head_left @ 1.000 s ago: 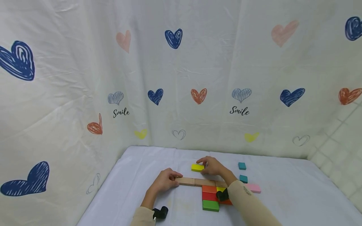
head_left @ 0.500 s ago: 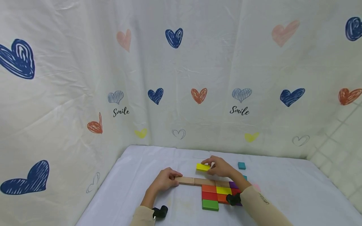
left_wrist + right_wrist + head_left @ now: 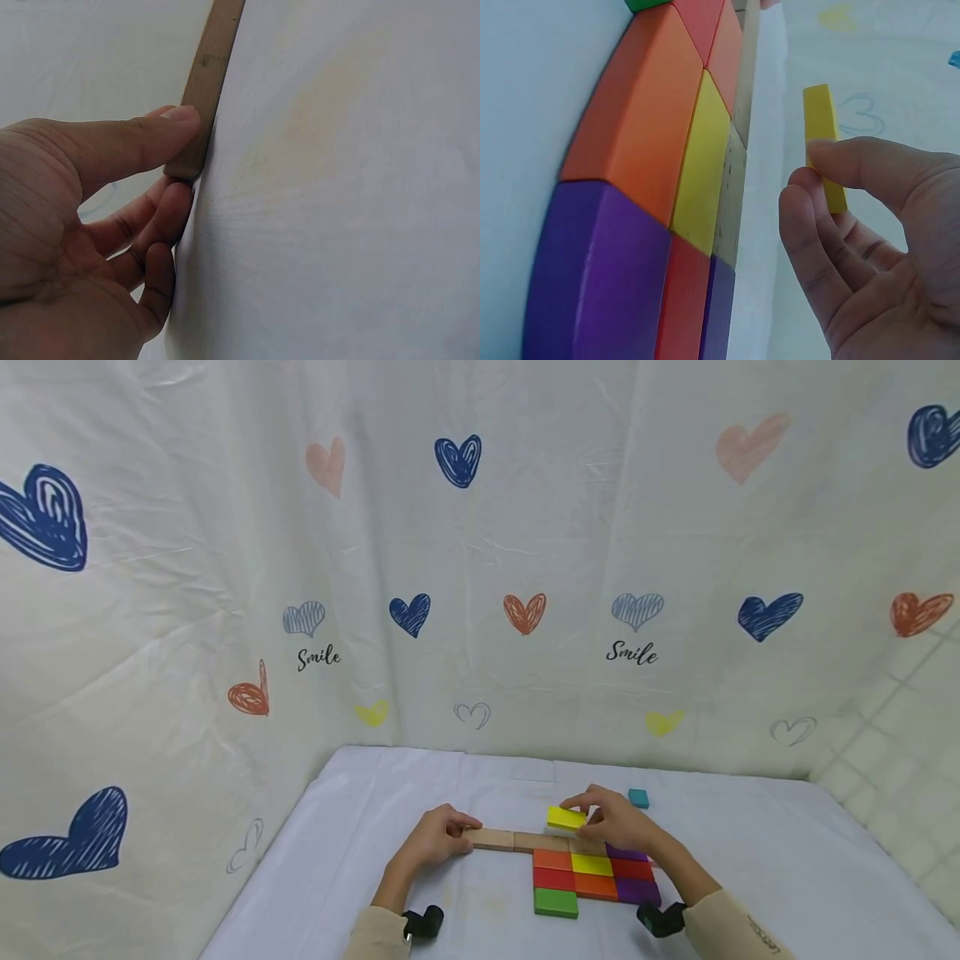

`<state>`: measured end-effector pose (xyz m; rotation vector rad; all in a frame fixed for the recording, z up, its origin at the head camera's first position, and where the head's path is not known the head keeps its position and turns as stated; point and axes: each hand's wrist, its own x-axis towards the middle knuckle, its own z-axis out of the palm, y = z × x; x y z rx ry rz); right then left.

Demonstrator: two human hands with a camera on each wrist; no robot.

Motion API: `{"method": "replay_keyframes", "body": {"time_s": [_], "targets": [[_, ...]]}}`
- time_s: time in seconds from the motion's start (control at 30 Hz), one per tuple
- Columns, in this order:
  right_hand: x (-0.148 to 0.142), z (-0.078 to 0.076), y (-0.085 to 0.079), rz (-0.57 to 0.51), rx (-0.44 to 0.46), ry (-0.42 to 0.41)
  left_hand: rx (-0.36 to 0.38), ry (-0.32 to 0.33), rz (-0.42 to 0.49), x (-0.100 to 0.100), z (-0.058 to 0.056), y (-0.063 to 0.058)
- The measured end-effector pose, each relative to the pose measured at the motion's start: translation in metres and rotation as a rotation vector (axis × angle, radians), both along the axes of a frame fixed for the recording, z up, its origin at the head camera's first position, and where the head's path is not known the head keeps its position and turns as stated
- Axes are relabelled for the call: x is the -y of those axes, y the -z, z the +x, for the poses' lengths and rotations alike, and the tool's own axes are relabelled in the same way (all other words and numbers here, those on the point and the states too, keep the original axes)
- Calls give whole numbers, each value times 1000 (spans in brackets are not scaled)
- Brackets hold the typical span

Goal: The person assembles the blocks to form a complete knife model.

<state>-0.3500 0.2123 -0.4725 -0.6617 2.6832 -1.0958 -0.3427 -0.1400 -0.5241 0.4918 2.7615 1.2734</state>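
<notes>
My left hand [image 3: 438, 839] pinches the left end of a plain wooden block [image 3: 491, 838], the first in a row of plain blocks. In the left wrist view the thumb lies on that block [image 3: 206, 82], with fingers behind its end. A yellow block [image 3: 564, 817] is pinched between thumb and fingers of my right hand [image 3: 618, 818], held just behind the plain row. The right wrist view shows this yellow block [image 3: 819, 112] apart from the others. Coloured blocks lie flat against the row's near side: orange [image 3: 552, 859], another yellow one [image 3: 591, 864], red, purple and a green block [image 3: 556, 902].
A teal block [image 3: 638, 798] lies behind my right hand. Right hand and wrist mostly hide what lies at the row's right. White cloth [image 3: 420, 777] covers the table; a heart-printed curtain [image 3: 562, 693] hangs behind it.
The right hand has carried the yellow block rightward and a little toward me. Its forearm has shifted right, uncovering the purple, red and orange blocks. My left hand stays in place.
</notes>
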Motion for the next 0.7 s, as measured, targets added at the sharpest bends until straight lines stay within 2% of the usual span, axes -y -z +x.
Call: {"method": "replay_keyframes", "body": {"time_s": [0.2, 0.37, 0.7], "targets": [[-12, 16, -2, -19, 68, 59, -8, 0, -2, 1, -1, 2], [-24, 27, -2, -18, 58, 37, -6, 1, 0, 2, -1, 3], [-46, 51, 2, -11, 98, 18, -10, 7, 4, 1, -1, 2]]}}
